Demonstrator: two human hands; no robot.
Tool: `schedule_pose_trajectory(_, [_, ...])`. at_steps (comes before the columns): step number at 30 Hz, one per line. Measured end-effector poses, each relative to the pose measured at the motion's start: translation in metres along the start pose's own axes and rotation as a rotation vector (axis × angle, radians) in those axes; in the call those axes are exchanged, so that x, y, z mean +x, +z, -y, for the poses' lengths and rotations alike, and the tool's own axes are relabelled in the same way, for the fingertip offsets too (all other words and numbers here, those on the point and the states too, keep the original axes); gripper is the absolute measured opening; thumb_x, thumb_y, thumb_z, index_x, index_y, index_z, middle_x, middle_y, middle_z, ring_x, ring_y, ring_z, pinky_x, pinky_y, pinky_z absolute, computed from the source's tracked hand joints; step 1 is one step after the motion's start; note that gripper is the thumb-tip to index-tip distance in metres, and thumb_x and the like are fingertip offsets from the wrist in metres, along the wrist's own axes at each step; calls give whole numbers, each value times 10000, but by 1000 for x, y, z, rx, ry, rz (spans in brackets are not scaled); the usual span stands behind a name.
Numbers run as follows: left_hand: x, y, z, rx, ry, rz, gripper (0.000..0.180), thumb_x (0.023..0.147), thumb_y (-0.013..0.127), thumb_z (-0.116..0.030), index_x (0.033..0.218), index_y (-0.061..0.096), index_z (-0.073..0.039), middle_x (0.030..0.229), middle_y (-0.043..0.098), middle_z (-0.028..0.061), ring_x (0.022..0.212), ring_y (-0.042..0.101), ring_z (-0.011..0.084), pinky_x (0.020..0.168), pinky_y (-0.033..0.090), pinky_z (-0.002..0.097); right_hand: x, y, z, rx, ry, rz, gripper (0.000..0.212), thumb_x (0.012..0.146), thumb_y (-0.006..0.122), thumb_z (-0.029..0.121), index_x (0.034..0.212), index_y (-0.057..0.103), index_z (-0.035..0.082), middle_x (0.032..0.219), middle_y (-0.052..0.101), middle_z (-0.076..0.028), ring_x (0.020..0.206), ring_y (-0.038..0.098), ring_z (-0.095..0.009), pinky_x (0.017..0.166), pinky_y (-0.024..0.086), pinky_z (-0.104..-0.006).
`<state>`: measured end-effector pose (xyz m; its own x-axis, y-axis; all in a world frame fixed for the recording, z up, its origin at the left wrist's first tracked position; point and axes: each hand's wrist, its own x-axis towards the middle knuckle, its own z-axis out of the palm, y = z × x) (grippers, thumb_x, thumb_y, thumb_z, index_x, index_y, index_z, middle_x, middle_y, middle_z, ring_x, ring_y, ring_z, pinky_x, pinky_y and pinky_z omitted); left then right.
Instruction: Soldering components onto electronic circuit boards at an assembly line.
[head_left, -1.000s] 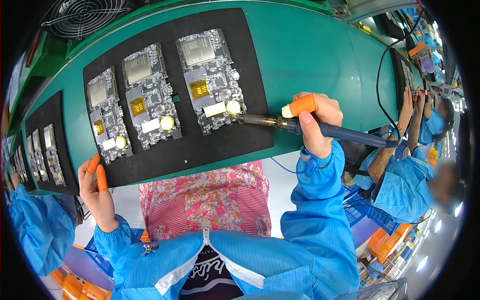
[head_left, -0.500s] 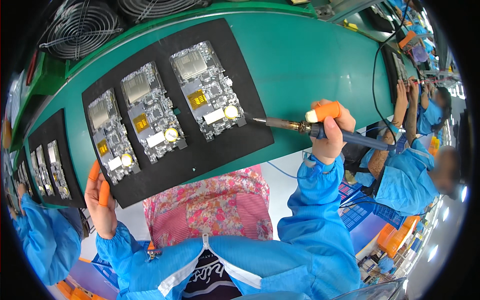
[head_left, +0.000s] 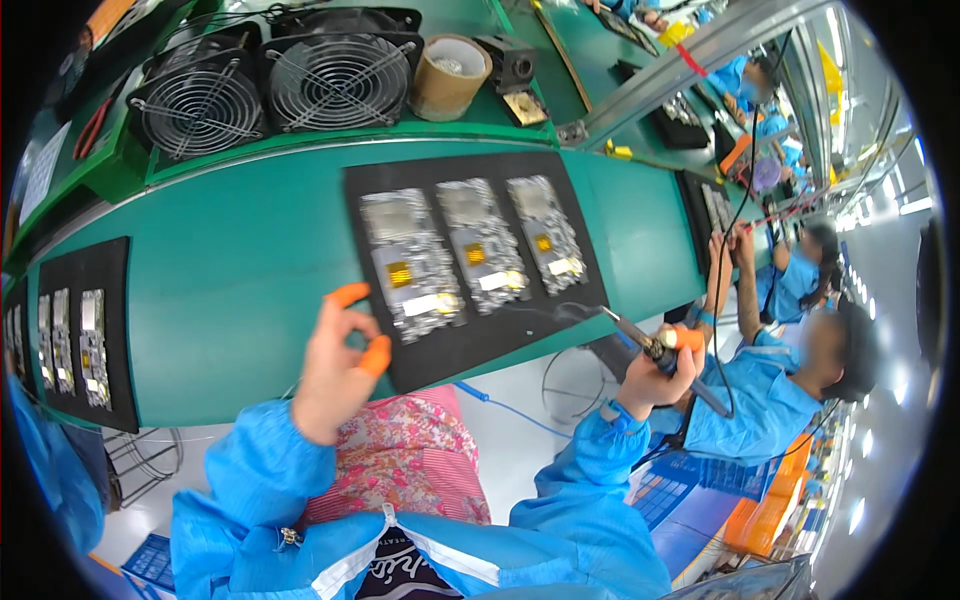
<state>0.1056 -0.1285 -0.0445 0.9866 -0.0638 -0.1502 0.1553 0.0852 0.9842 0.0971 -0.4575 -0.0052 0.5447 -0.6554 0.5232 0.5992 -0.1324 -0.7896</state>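
My left hand (head_left: pixel 340 365) is open at the near left edge of a black mat (head_left: pixel 440 370), thumb and index finger apart and curved, with orange finger covers on. Whether its fingertips touch the mat, I cannot tell. Three populated circuit boards lie on the mat side by side: a left board (head_left: pixel 412 250), a middle board (head_left: pixel 478 235) and a right board (head_left: pixel 545 225), each with a yellow patch and a white label. My right hand (head_left: pixel 660 375) grips a soldering iron (head_left: pixel 640 335) like a pen. Its tip is in the air beside the mat's near right corner, with thin smoke nearby.
Two black fans (head_left: pixel 340 80) and a tape roll (head_left: pixel 450 80) stand behind the green table (head_left: pixel 230 280). Another board-bearing mat (head_left: pixel 115 330) lies at the left. Co-workers in blue sit at the right, one nearby (head_left: pixel 770 370). The iron's black cord (head_left: pixel 735 200) hangs at the right.
The mat with its boards has shifted right along the table, widening the gap to the left mat. My left hand has come off the mat's corner. The iron's tip has moved away from the right board.
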Motion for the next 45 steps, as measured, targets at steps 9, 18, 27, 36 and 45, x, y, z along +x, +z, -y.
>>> schedule_pose_trajectory(9, [68, 122, 3, 146, 51, 333, 604, 778, 536, -50, 1313, 255, -71, 1105, 534, 123, 863, 553, 279, 754, 433, 338, -1, -1, 26, 64, -69, -109, 331, 720, 492, 189, 959, 504, -40, 859, 530, -184, 760, 554, -252, 695, 490, -338])
schedule_pose_trajectory(18, [14, 22, -34, 58, 201, 301, 561, 800, 511, 20, 1304, 290, -95, 1194, 497, 94, 553, 487, 68, 485, 415, 232, 9, -11, 1, 11, -180, 63, 264, 721, 507, 172, 834, 542, -64, 896, 512, -171, 828, 526, -247, 738, 459, -345])
schedule_pose_trajectory(27, [-105, -261, -9, 488, 318, -971, 377, 785, 524, 22, 1154, 457, -14, 1036, 583, 90, 878, 538, 126, 775, 423, 245, -15, 46, -41, -323, -622, 233, 340, 724, 620, 40, 1031, 478, -1, 897, 546, -133, 738, 572, -228, 598, 501, -267])
schedule_pose_trajectory(36, [-177, -499, 5, 899, -11, -1171, 752, 636, 734, -157, 1274, 346, -76, 1226, 447, 189, 1159, 414, 269, 940, 342, 320, -49, 111, -20, 147, 352, 289, 308, 837, 476, 229, 1059, 468, 15, 912, 531, -95, 706, 530, -123, 537, 427, -208])
schedule_pose_trajectory(45, [-177, -451, -17, 849, -29, -939, 855, 558, 791, -132, 1282, 338, -102, 1190, 455, 183, 1131, 418, 265, 937, 337, 346, -75, 141, 11, 27, 307, 438, 210, 853, 405, 254, 825, 481, 61, 630, 458, -12, 466, 376, -67, 405, 259, -187])
